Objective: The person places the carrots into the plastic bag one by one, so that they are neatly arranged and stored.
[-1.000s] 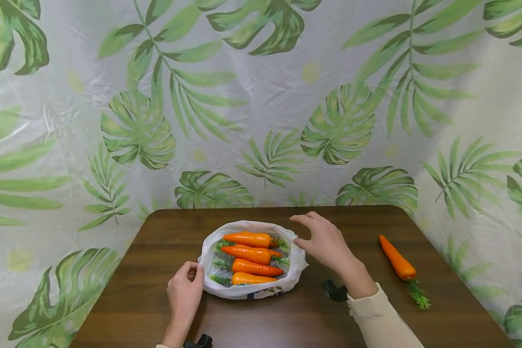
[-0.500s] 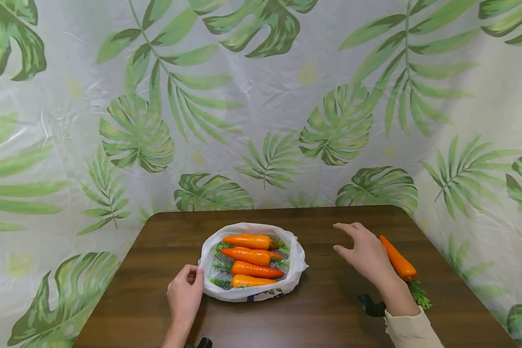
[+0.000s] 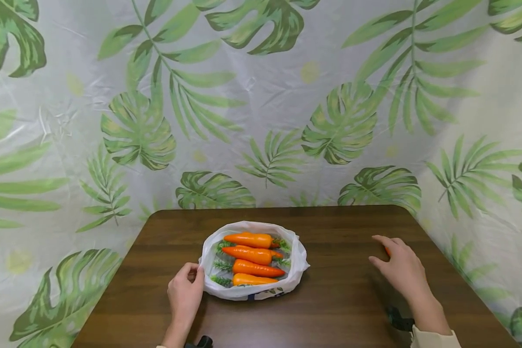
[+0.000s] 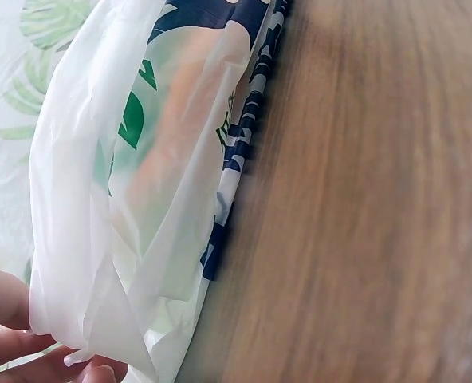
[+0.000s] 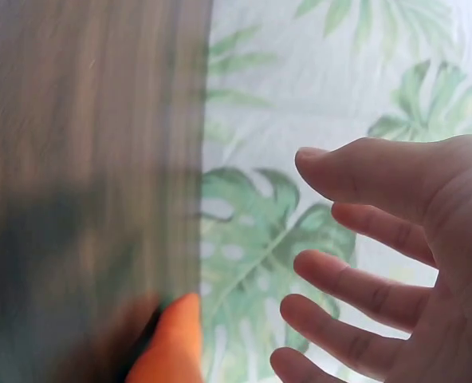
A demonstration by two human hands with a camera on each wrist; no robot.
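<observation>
A white plastic bag [image 3: 297, 276] stands with its mouth spread wide on the table, and several orange carrots [image 3: 249, 254] with green tops lie side by side in it. My left hand [image 3: 185, 290] pinches the bag's left rim; in the left wrist view its fingers [image 4: 17, 347] are at the crumpled plastic. My right hand [image 3: 403, 271] hovers at the right side of the table, fingers spread and holding nothing. It hides most of a single carrot [image 3: 387, 251], whose orange tip [image 5: 172, 343] shows in the right wrist view.
The brown wooden table [image 3: 330, 309] has its right edge just beyond the single carrot. A leaf-patterned curtain [image 3: 269, 116] hangs behind the table. Dark camera mounts [image 3: 400, 319] sit at both wrists.
My right hand has moved right, away from the bag's right rim to over the single carrot. My left hand keeps its place on the bag, and the carrots inside lie as before.
</observation>
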